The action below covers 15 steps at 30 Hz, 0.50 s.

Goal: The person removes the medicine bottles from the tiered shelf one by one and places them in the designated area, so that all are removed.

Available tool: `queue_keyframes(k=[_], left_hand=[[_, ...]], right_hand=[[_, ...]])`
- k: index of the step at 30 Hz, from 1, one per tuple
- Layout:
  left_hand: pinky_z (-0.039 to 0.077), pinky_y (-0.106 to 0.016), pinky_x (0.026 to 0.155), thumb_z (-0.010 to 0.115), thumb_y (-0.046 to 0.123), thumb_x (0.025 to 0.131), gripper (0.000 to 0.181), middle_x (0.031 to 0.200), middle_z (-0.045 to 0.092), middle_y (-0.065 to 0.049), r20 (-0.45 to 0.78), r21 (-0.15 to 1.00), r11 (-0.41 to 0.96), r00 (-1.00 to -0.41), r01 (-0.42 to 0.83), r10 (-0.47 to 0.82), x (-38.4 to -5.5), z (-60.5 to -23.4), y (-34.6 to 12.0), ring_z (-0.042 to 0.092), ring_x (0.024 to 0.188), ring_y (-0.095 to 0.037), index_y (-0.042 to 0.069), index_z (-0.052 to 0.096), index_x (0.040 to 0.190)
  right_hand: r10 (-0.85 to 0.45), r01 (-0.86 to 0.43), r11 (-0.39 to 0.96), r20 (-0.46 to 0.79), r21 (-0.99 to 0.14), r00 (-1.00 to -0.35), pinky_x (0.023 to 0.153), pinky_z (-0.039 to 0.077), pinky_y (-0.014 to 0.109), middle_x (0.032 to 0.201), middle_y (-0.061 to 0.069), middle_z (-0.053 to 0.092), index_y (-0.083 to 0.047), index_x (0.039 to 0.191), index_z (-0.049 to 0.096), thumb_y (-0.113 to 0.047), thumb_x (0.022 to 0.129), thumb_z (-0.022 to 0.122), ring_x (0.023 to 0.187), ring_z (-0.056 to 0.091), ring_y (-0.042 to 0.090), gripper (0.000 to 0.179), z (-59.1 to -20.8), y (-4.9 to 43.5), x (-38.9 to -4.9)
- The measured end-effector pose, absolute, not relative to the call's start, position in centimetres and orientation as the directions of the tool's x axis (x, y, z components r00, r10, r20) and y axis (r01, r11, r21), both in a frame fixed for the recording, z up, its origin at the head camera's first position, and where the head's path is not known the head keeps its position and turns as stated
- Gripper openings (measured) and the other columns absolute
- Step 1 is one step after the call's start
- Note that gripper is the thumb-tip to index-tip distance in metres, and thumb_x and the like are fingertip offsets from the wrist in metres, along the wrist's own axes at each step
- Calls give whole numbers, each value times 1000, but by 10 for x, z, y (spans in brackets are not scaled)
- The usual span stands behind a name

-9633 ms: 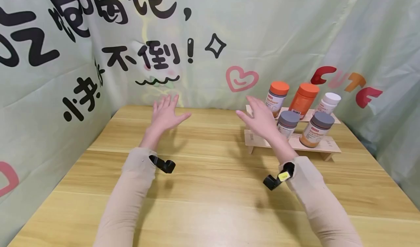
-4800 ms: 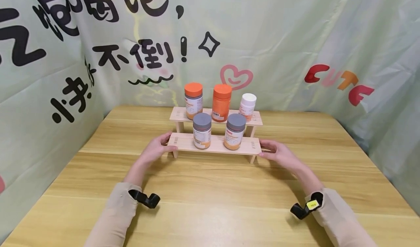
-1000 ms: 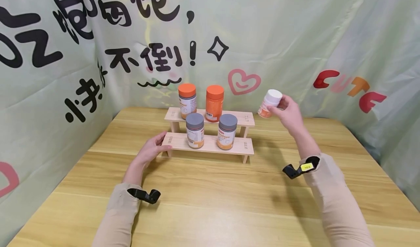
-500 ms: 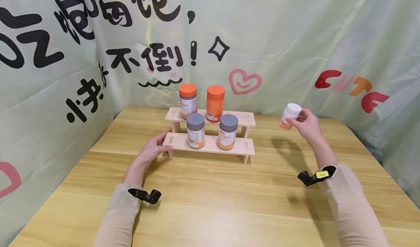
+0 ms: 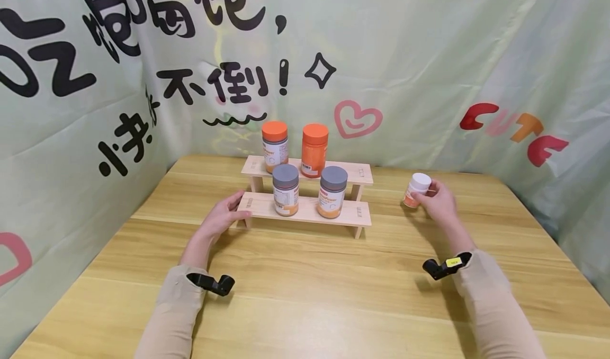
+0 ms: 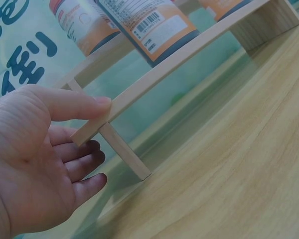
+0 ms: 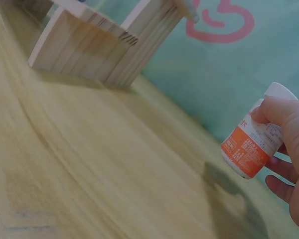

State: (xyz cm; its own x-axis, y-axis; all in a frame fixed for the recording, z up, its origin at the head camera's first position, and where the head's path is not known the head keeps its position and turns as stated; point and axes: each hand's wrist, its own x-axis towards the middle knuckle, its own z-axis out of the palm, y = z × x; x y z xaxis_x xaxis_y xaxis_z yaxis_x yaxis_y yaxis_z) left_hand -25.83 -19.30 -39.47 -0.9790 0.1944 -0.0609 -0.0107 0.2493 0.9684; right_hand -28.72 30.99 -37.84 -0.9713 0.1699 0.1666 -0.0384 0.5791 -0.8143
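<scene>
My right hand (image 5: 440, 203) holds a small white-capped pill bottle (image 5: 416, 189) between thumb and fingers, to the right of the rack. In the right wrist view this bottle (image 7: 248, 144) leans, its orange and white label showing; whether its base touches the table I cannot tell. At the left end of the two-tier wooden rack (image 5: 307, 208), my left hand (image 5: 221, 218) grips the lower shelf. Its thumb lies on top and its fingers curl below, as the left wrist view shows. Two grey-capped jars, left (image 5: 286, 190) and right (image 5: 332, 193), stand on that lower shelf.
On the upper shelf are an orange-capped jar (image 5: 275, 148) and an all-orange bottle (image 5: 314, 151). The wooden table (image 5: 305, 274) meets a printed cloth backdrop (image 5: 410, 73) behind and at both sides.
Earlier the rack moved from the right to the middle between both hands. The right hand then lifted the white-capped bottle off the upper shelf, carrying it right and lowering it. The left hand stayed.
</scene>
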Motion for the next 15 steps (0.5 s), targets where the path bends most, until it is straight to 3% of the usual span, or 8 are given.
queue_keyframes(k=[4, 15], left_hand=[[15, -40, 112, 64, 8, 86, 79, 152, 13, -19, -64, 969, 247, -979, -14, 193, -259, -395, -193, 16, 138, -29, -3, 15, 146], [15, -41, 112, 63, 7, 86, 79, 152, 12, -20, -59, 972, 233, -978, -11, 200, -258, -393, -193, 15, 138, -31, -3, 13, 146]], right_hand=[[182, -28, 577, 162, -816, -970, 74, 39, 17, 122, 30, 50, 12, 130, 38, -21, 88, 63, 107, 49, 32, 59, -388, 310, -290], [218, 15, 545, 125, -839, -968, 75, 39, 19, 124, 28, 48, 11, 130, 37, -18, 87, 64, 111, 47, 34, 59, -392, 302, -291]])
